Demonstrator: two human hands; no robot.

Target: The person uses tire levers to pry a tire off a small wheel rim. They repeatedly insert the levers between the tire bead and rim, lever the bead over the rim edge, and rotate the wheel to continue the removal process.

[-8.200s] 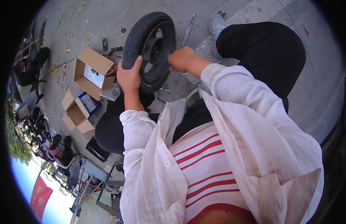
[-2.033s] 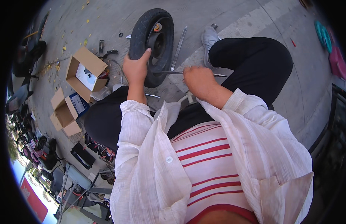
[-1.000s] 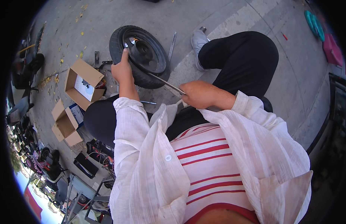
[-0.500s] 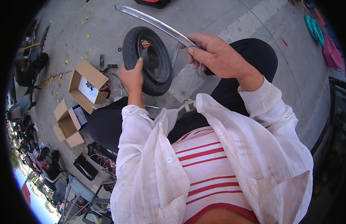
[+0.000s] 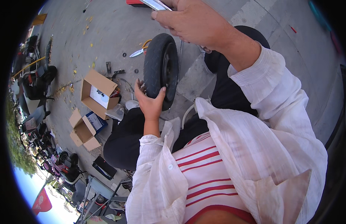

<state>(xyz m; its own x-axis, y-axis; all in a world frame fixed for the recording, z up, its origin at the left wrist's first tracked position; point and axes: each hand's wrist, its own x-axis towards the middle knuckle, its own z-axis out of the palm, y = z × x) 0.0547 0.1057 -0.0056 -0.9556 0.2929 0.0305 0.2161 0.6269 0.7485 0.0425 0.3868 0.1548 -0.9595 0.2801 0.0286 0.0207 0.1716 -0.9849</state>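
A small wheel with a black rubber tyre [image 5: 155,67] stands upright on the ground in front of me, its rim turned to the right. My left hand [image 5: 152,105] grips the tyre's near lower edge, the thumb on the rim side and the fingers on the tread. Raised above and right of the wheel, my right hand [image 5: 203,25] is closed round a shiny metal tyre lever [image 5: 157,4]. Most of the lever runs out of the picture at the top. Scissors [image 5: 137,53] with yellow-orange handles lie beside the tyre, partly hidden by it.
Two open cardboard boxes, a larger one [image 5: 91,102] and a smaller one [image 5: 76,135], stand left of my knee. Small black metal parts [image 5: 108,68] lie near them. Parked scooters [image 5: 44,76] line the far left. A red case [image 5: 134,2] sits at the top edge.
The wheel has turned from showing its rim face to showing more tread. My right hand with the tyre lever has moved up and leftward. The scissors have come into sight beside the tyre.
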